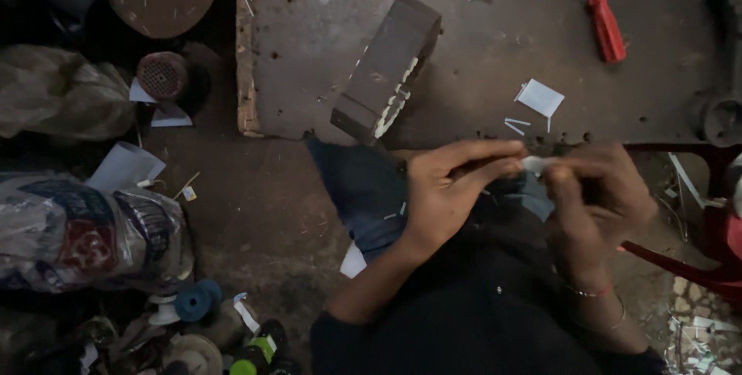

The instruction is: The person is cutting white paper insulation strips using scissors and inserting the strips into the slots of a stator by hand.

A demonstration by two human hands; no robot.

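Hands meet at centre right of the frame: left hand (448,189) and right hand (595,193) both pinch a small white paper strip (533,164) above the lap. Judged best practice: keep fingertips close together, steady, clear of the wooden block (386,66) on the surface (479,58).

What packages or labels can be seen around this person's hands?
Printed plastic sack: far left on the floor, bulging, whitish with blue and red print.
Crumpled plastic bag: upper left, dull beige, unmarked.
Small bottle: bottom left, dark with a green and white label.
No signs or screens.
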